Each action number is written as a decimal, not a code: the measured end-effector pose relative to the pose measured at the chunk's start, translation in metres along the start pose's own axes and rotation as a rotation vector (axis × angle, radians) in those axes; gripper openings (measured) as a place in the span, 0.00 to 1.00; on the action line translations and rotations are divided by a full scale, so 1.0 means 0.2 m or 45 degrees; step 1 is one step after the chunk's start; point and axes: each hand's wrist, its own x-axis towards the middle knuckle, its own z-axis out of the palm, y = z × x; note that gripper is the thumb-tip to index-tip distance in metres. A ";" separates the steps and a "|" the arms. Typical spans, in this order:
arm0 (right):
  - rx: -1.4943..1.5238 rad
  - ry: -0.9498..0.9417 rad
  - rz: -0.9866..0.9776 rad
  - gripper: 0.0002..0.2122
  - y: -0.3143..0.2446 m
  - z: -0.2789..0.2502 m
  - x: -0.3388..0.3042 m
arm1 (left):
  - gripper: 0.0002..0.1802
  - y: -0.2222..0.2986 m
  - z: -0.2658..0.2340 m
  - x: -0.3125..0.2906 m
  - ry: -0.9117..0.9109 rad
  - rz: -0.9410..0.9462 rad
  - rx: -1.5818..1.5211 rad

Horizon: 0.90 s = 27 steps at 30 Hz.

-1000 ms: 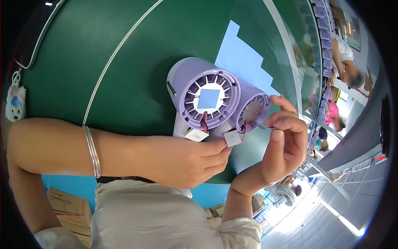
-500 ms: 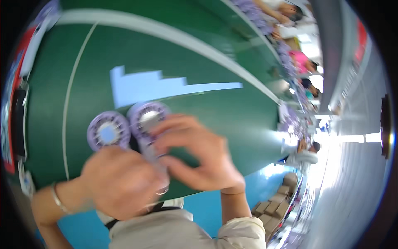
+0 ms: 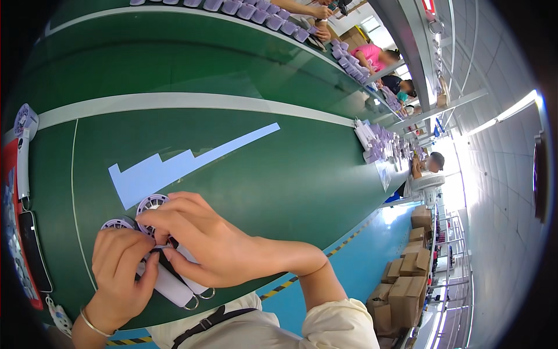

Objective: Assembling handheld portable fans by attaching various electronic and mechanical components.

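Observation:
Two lavender handheld fans with pale handles lie side by side on the green table (image 3: 279, 192) in front of me. My left hand (image 3: 119, 273) is closed around the neck of the left fan (image 3: 168, 286) and covers most of its round head. With bent fingers, my right hand (image 3: 209, 238) grips the right fan (image 3: 152, 201) where its head meets the handle; the fingertips are partly hidden. Both handles point toward me and end in metal rings. A light blue stepped sheet (image 3: 157, 174) lies just beyond the fan heads.
Another fan (image 3: 23, 157) and a black phone (image 3: 35, 250) lie at the left edge. Many lavender fan parts (image 3: 256, 13) line the far side, where co-workers sit. More fans (image 3: 383, 142) are piled at the right end. Cardboard boxes (image 3: 407, 296) stand on the blue floor.
The view has turned and sharpened. Both hands and fans now appear further left in it. My left hand covers more of the left fan's head, and both ringed handle ends now show.

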 end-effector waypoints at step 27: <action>0.158 0.028 0.069 0.08 0.05 0.06 0.02 | 0.07 -0.07 0.02 -0.05 0.345 -0.318 -0.713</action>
